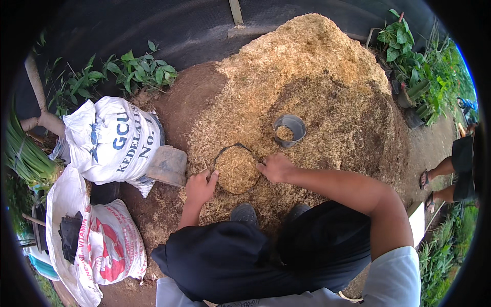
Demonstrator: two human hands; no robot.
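A round black planting bag point(236, 169), filled to its thin rim with light brown husks or shavings, sits in front of my shins. On the left of that rim, my left hand point(200, 188) is closed with its thumb along the edge. My right hand point(276, 167) pinches the rim on the opposite side. The bag's lower walls are hidden. Just beyond my right hand, a dark grey plastic pot point(295, 124) leans in the pile with some shavings inside. A dirty grey bucket point(168, 166) lies tipped to the left of my left hand.
A large pile point(312, 56) of shavings mixed with dark soil rises ahead. To the left stand a full white sack point(115, 140) and an opened white-and-red sack point(120, 240) with black material inside. Plants point(138, 71) line the dark sheet wall. Another person's legs point(442, 171) show at right.
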